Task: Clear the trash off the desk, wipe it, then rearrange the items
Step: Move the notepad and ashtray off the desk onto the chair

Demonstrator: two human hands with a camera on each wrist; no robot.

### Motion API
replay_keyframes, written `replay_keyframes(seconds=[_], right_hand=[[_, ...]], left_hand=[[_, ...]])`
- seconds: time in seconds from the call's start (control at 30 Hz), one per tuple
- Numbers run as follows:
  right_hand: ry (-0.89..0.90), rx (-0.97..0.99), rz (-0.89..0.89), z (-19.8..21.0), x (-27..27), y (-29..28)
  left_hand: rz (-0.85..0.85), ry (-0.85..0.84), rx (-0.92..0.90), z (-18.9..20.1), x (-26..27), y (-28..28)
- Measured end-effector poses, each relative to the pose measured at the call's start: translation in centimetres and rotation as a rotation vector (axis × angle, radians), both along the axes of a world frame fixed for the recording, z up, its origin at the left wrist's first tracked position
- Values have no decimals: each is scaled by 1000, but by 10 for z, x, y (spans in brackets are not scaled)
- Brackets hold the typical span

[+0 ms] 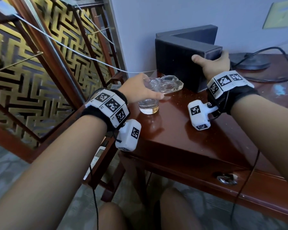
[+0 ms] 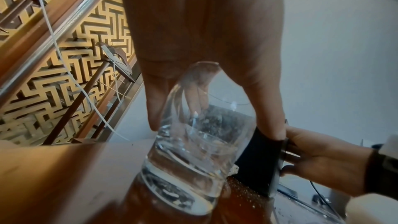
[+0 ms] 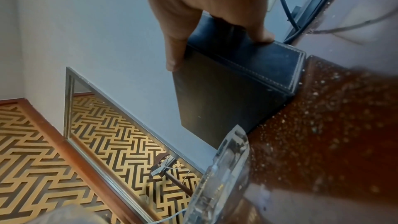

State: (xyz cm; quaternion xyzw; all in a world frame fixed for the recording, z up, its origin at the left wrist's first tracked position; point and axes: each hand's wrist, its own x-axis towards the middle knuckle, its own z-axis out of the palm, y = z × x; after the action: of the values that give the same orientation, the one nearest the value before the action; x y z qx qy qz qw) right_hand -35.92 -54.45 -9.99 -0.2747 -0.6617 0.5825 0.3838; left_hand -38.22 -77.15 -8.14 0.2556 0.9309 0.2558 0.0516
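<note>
Here we were rearranging: left hand (image 1: pixel 140 90) gripped the glass (image 1: pixel 148 106), right hand (image 1: pixel 214 63) clasped the box (image 1: pixel 178 63); placing both on the bench (image 1: pixel 198 130) likely came next.

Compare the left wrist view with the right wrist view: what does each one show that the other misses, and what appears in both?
Only the left wrist view shows the left hand with its fingers around the drinking glass, and the right hand seen from the side.

Only the right wrist view shows the black cables behind the box and the glass ashtray edge-on.

Both show the black box gripped by the right hand, the crumb-speckled desk and the gold lattice screen.
</note>
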Motion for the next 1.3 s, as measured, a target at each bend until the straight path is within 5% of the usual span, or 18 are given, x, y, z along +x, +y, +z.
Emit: replay_keyframes(seconds=[0.17, 0.53, 0.87, 1.3], right_hand=[[24, 63, -57, 5, 14, -1], [251, -81, 55, 53, 42, -35], [285, -27, 272, 81, 49, -135], [130, -186, 497, 45, 8, -265]], left_hand=[[16, 26, 5, 0, 2, 1], [186, 85, 336, 15, 26, -35], [370, 179, 334, 58, 41, -154], [650, 174, 263, 20, 29, -285]])
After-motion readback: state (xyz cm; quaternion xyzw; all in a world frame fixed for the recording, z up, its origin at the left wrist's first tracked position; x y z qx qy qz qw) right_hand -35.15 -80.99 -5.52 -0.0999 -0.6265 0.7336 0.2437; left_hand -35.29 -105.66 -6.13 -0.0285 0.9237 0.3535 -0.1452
